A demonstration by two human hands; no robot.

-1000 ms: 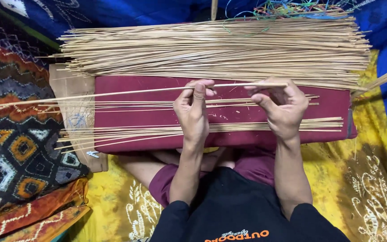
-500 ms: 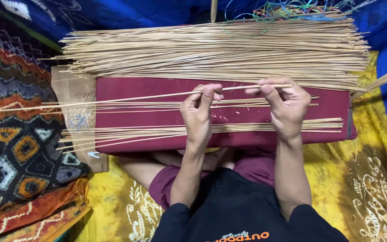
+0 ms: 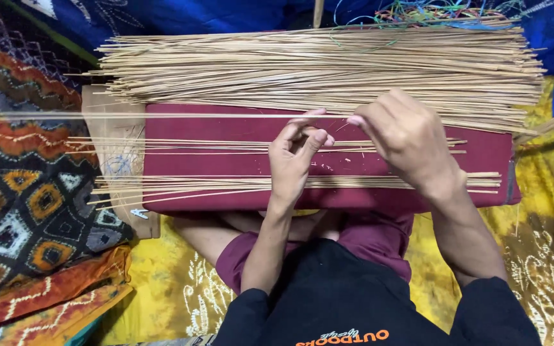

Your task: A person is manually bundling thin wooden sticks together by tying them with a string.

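Note:
A single thin bamboo stick (image 3: pixel 161 116) runs level across the top of the dark red cushion (image 3: pixel 226 163) on my lap. My left hand (image 3: pixel 296 157) pinches it between thumb and fingers near its right end. My right hand (image 3: pixel 408 138) grips the same stick's end just to the right, knuckles up. Two small rows of like sticks lie on the cushion: one (image 3: pixel 213 146) under my hands, one (image 3: pixel 226 185) near its front edge.
A big heap of bamboo sticks (image 3: pixel 328 64) lies beyond the cushion, with coloured threads (image 3: pixel 431 13) behind it. A wooden board (image 3: pixel 113 160) pokes out under the cushion's left end. Patterned cloth (image 3: pixel 20 211) lies at left, yellow cloth (image 3: pixel 546 269) below and right.
Both hands have lifted off the cushion and closed on one stick. The stick has swung from slanted to level and slid left, higher on the cushion.

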